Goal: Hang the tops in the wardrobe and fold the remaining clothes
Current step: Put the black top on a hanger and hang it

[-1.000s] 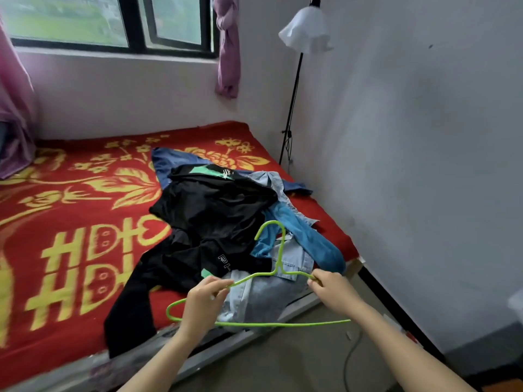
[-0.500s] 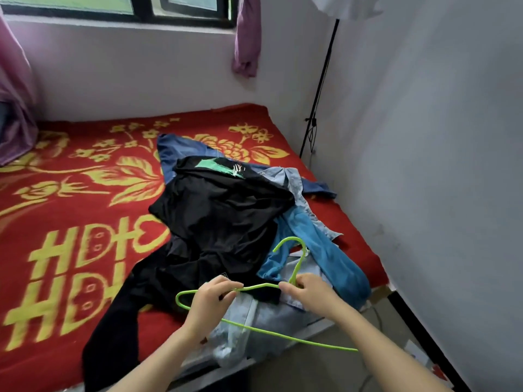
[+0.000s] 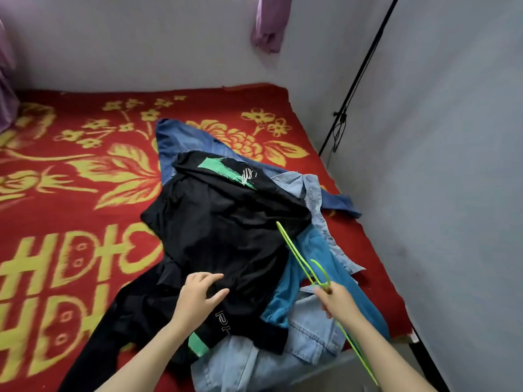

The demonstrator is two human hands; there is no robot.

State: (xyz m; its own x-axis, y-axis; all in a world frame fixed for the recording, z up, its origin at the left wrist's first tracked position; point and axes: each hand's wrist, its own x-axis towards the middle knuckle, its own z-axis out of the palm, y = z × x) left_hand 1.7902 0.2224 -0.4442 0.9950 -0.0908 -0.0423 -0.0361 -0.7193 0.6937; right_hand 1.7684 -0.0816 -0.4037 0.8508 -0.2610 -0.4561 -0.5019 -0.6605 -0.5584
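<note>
Clothes [image 3: 240, 216] lie in one loose heap on the bed [image 3: 65, 199], toward its right side and near edge, on the red and yellow blanket. No wardrobe is in view. A dark blue denim piece [image 3: 181, 137] shows at the far left of the heap. Over it lies a black top [image 3: 203, 244] with a green print, one dark limb trailing toward the near left. The left hand [image 3: 198, 295] hovers at its lower part, fingers spread and slack, grasping nothing. I cannot tell whether the fingertips touch the cloth. To its right the green hanger [image 3: 294, 250] points up and away over the pile, pinched just under its hook by the right hand [image 3: 339, 304]. Further right lie a teal top [image 3: 311, 261], a light denim shirt [image 3: 311, 332] at the near edge and a pale blue shirt [image 3: 314, 190]. A lamp stand [image 3: 359, 72] rises by the right wall.

The step in hand seems to be hanging, with the hanger ready and the black top the likely pick. The next move calls for the free hand to grip near the collar, lift it clear of the pieces beneath, and feed one hanger arm into the neck.

Count: one hanger, two hands, and at least five garments. Overlap hides the exact number.
</note>
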